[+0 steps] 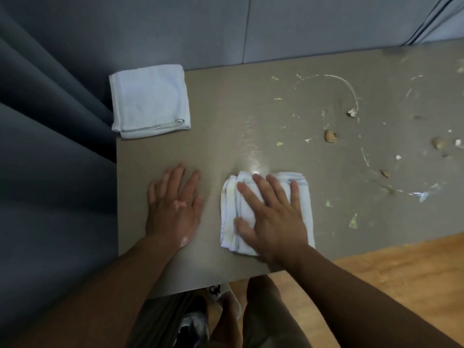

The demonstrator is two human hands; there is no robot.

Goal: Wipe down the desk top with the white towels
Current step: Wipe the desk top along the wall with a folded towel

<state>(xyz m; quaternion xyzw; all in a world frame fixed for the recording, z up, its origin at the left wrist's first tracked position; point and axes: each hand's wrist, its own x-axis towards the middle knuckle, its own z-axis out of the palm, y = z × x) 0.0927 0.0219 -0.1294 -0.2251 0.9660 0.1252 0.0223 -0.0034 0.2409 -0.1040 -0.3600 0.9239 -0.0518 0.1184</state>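
Two folded white towels: the near towel (305, 212), long axis front-to-back by the desk top's (251, 109) front edge, lies under the flat, straight-fingered right hand (273, 217); the far towel (150, 101) overhangs the far left corner. Beside the near towel, the left hand (174, 207) rests flat.

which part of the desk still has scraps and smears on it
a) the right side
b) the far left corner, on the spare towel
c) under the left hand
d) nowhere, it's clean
a: bits of shell and white smears lie on the desk right of the towel under the right hand.
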